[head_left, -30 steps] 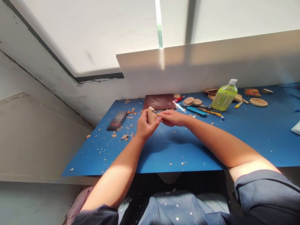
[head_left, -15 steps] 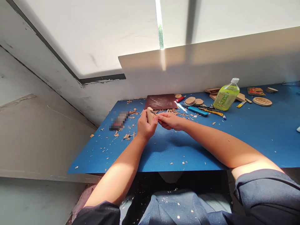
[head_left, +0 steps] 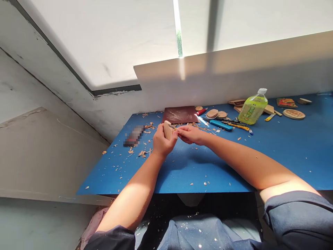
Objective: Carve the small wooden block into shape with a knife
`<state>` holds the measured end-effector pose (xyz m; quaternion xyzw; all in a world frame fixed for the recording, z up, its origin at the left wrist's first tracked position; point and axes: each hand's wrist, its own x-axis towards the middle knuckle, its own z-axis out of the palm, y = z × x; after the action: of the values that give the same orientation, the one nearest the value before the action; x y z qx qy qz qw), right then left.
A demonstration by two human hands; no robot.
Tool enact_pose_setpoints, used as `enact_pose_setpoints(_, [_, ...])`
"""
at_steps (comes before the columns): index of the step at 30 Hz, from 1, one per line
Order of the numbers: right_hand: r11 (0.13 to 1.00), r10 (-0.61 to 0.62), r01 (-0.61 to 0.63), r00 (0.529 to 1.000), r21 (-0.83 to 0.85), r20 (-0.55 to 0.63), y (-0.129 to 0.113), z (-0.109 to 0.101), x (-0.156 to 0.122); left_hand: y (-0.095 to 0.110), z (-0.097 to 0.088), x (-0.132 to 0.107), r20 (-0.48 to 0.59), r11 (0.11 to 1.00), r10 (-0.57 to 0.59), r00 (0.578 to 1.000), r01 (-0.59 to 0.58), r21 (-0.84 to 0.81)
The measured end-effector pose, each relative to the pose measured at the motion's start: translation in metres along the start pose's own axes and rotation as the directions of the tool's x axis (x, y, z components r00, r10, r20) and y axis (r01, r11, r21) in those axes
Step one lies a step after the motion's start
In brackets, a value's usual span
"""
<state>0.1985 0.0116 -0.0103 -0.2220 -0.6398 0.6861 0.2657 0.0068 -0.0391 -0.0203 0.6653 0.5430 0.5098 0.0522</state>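
Note:
My left hand [head_left: 163,140] is wrapped round a pale block of wood [head_left: 168,131], held tilted above the blue table [head_left: 182,177]. In my right hand [head_left: 191,134] is a slim carving knife [head_left: 172,127], pinched close to its tip. Its dark blade touches the face of the wood on the side toward my right hand. My left thumb lies along the wood, close to the right fingertips. Most of the knife's handle is hidden by my right fingers. Behind both hands lies a dark red-brown board [head_left: 179,114] with wood shavings along its front edge.
A bottle of yellow-green drink [head_left: 253,107] stands at the back right. Before it lie a blue utility knife [head_left: 221,125], pens and a yellow cutter. Round wood slices [head_left: 212,113] and a carved wooden disc [head_left: 293,114] lie farther back. Shavings [head_left: 142,153] litter the left side, near a blurred-out object [head_left: 134,135].
The whole view has shifted slightly. The blade has moved a little across the wood, and my left thumb sits a bit farther right. Both hands keep their hold.

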Motion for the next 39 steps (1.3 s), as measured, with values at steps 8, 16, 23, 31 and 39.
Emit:
enact_pose_setpoints(8, [0.997, 0.066, -0.066, 0.998, 0.049, 0.009, 0.0, -0.001, 0.0, -0.005, 0.001, 0.002, -0.003, 0.999, -0.037, 0.999, 0.037, -0.025])
enact_pose_setpoints(16, [0.994, 0.105, -0.102, 0.988, -0.026, 0.111, -0.011, -0.011, -0.006, -0.013, -0.006, 0.007, 0.11, 0.989, 0.02, 0.994, -0.004, -0.146])
enact_pose_setpoints(23, [0.995, 0.057, -0.053, 0.997, -0.083, 0.052, -0.009, -0.013, -0.003, -0.015, -0.004, 0.007, 0.143, 0.987, 0.041, 0.989, -0.017, -0.162])
enact_pose_setpoints(31, [0.997, -0.042, 0.04, 0.999, -0.059, -0.032, 0.003, -0.004, 0.002, -0.012, 0.001, 0.002, 0.075, 0.992, 0.017, 0.997, -0.008, -0.125])
enact_pose_setpoints(39, [0.999, -0.026, 0.023, 0.998, -0.047, -0.055, 0.007, -0.004, 0.002, -0.005, 0.005, -0.002, 0.026, 0.997, -0.003, 1.0, 0.005, -0.072])
